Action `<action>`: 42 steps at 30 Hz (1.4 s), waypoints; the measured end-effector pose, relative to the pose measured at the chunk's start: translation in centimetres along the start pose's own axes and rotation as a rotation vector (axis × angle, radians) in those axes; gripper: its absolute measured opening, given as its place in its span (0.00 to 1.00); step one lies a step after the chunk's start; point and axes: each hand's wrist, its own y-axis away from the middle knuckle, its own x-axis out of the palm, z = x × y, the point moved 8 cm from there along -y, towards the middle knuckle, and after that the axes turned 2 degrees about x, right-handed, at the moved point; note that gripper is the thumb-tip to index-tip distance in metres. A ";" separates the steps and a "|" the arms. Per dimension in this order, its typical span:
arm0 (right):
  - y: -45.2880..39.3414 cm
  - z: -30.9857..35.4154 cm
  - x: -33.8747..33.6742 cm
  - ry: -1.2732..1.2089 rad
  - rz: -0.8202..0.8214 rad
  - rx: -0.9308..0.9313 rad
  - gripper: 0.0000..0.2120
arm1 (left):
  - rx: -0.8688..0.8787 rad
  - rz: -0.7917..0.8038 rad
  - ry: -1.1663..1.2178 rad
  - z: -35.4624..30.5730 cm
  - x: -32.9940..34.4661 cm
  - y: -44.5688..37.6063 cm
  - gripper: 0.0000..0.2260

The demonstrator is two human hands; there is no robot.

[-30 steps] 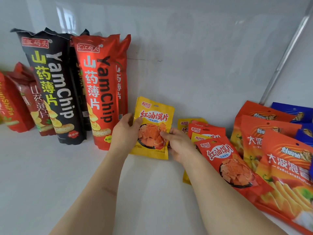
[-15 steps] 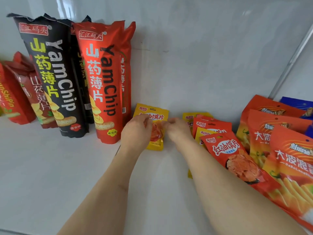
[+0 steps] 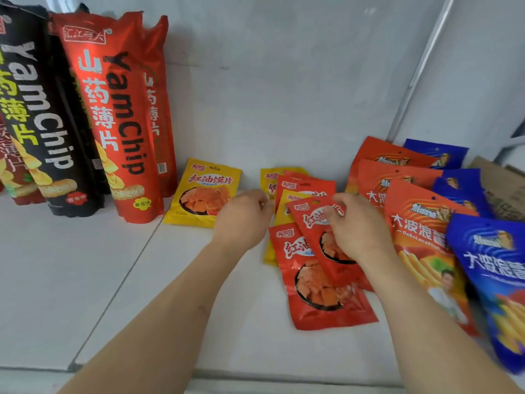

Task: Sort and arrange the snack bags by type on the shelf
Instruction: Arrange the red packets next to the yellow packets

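A yellow pouch (image 3: 204, 193) leans against the back wall just right of the tall red YamChip bag (image 3: 113, 118), apart from both hands. The left hand (image 3: 244, 220) hovers between that pouch and the loose pile (image 3: 301, 223) of small red and yellow pouches; its fingers are curled loosely near the pile's edge, and whether they touch or pinch anything cannot be told. The right hand (image 3: 356, 226) lies on the upper red pouch (image 3: 315, 220) in the pile, fingertips bent at its top edge, apparently gripping it. That pouch overlaps a lower red pouch (image 3: 324, 282) and covers yellow ones behind. To the right, orange bags (image 3: 417, 231) and blue bags (image 3: 491, 268) lean in overlapping rows, just beside the right wrist. The likely next step is lifting one pouch out to join its kind. The risks lie in the overlap: a pull on the upper pouch could drag the slick ones beneath it and scatter the pile; the right forearm, close against the orange row, could knock those bags flat; and the leaning yellow pouch has little holding it up, so a brush from the left hand might tip it forward onto the shelf (image 3: 85, 280).
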 end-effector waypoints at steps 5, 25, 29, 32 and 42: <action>2.6 -4.0 0.6 0.044 0.029 0.073 0.25 | -0.207 0.124 -0.155 0.6 1.7 2.4 0.27; 3.5 -3.6 1.1 -0.146 -0.036 0.029 0.36 | -0.403 -0.293 0.599 1.2 1.2 3.0 0.08; 4.0 -2.0 2.6 -0.188 0.063 0.023 0.39 | -0.541 -0.303 0.892 3.3 2.7 2.6 0.08; 4.1 -1.1 3.3 -0.190 0.127 0.014 0.42 | -0.590 -0.314 1.096 3.5 3.2 2.6 0.09; 4.2 -0.8 5.0 -0.297 0.223 -0.007 0.57 | -0.596 -0.238 1.258 3.3 3.2 1.9 0.10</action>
